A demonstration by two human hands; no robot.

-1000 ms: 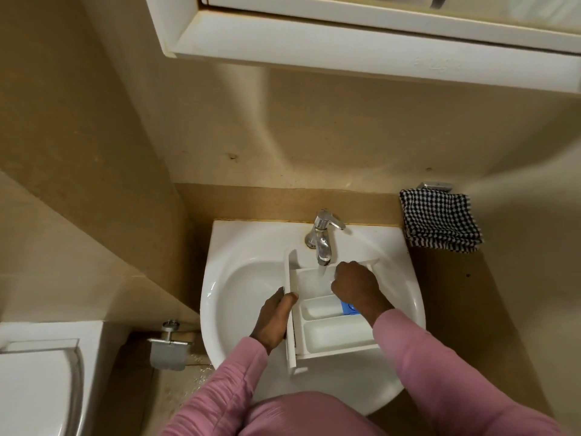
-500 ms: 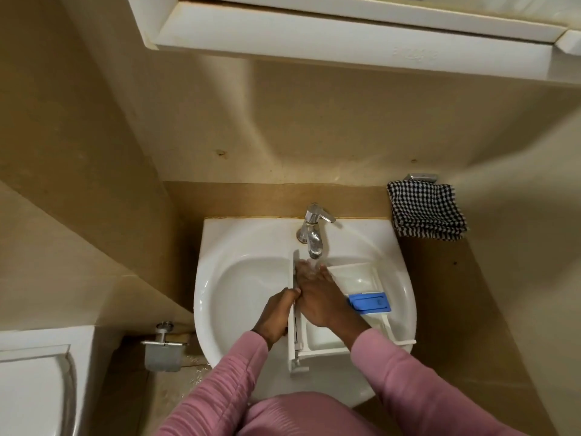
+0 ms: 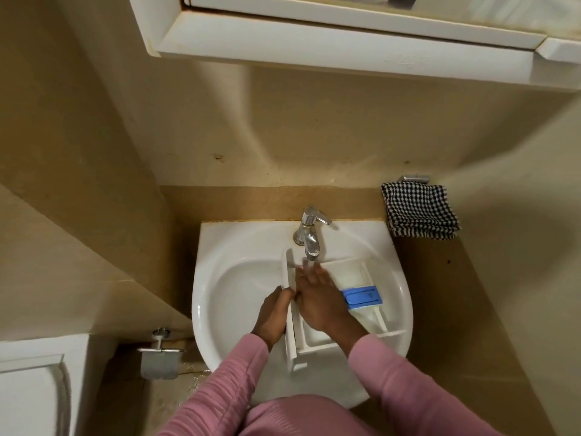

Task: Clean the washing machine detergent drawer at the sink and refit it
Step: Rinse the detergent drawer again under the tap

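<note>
The white detergent drawer (image 3: 352,275) lies across the white sink (image 3: 239,278), its front panel to the left and a blue insert (image 3: 361,296) in its right half. My left hand (image 3: 273,313) grips the front panel from the left, fingers curled over its edge. My right hand (image 3: 317,297) lies flat inside the drawer's left compartments, fingers straight and stretched toward the chrome tap (image 3: 309,234). Water runs from the spout onto those fingertips. The hand hides the compartments under it.
A black-and-white checked cloth (image 3: 419,212) hangs on a wall hook right of the sink. A white cabinet (image 3: 314,36) juts out overhead. A toilet-roll holder (image 3: 158,357) and a toilet (image 3: 28,385) are at the lower left. Tan walls close in on both sides.
The drawer has shifted right in the sink, uncovering the blue insert. My right hand went from the drawer's far middle to lying flat in the left compartments under the running water.
</note>
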